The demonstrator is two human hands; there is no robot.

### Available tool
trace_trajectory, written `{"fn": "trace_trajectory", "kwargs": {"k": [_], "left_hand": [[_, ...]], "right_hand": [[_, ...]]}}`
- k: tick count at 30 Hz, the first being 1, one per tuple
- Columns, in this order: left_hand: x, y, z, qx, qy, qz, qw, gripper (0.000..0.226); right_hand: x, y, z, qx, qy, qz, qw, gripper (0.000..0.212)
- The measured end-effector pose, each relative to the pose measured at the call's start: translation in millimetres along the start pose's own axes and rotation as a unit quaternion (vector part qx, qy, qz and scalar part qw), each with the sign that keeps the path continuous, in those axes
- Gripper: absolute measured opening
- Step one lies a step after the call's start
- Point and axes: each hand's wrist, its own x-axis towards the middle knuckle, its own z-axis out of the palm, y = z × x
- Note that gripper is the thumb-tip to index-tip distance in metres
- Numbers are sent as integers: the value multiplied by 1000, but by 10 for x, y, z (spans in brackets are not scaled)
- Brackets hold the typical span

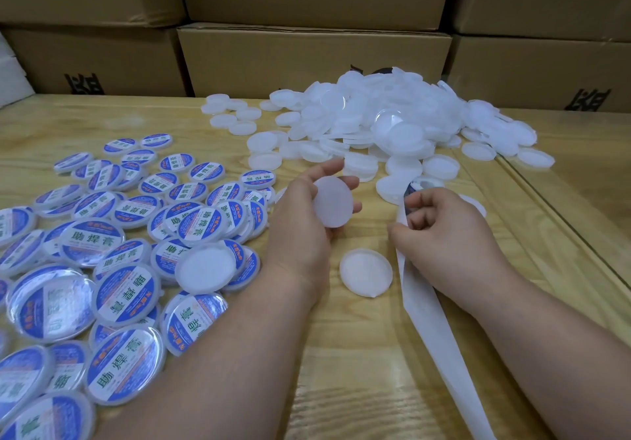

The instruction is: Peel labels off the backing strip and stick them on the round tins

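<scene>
Our left hand (300, 224) grips a blank white tin (333, 202) above the wooden table (358, 354). Our right hand (447, 231) pinches the backing strip (430, 330), blue label (407, 194) at the fingertips.

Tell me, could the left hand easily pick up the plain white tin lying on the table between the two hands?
Probably not right away: the left hand already holds a blank tin. The path to the loose tin looks free, though.
</scene>
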Motion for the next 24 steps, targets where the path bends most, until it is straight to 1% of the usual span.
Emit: {"fn": "trace_trajectory", "kwargs": {"k": [3, 7, 9, 12, 13, 15, 18, 20, 22, 24], "left_hand": [[-31, 6, 4, 7, -28, 14, 999, 38], [-36, -1, 37, 75, -18, 21, 997, 28], [-40, -6, 41, 79, -27, 21, 996, 28], [-48, 0, 28, 65, -36, 18, 997, 31], [-52, 11, 27, 63, -32, 18, 997, 30], [-62, 28, 37, 70, -20, 19, 997, 25], [-76, 1, 50, 143, -19, 31, 989, 16], [-79, -34, 54, 172, -37, 39, 984, 15], [-81, -59, 59, 185, -61, 48, 980, 17], [-81, -64, 62, 209, -70, 57, 974, 18]], "right_hand": [[-30, -23, -5, -3, -5, 6, 1000, 34], [-46, -35, -24, 20, -8, -10, 1000, 26], [-59, -36, -40, 42, -17, -19, 999, 29], [-105, -73, -74, 89, -47, -36, 994, 24], [-114, -77, -85, 103, -58, -41, 992, 28], [-123, -81, -97, 135, -78, -46, 987, 44], [-133, -77, -105, 164, -112, -59, 978, 57], [-130, -58, -90, 168, -114, -61, 977, 52], [-123, -42, -63, 168, -100, -56, 979, 36], [-118, -39, -41, 170, -95, -52, 979, 21]]}}
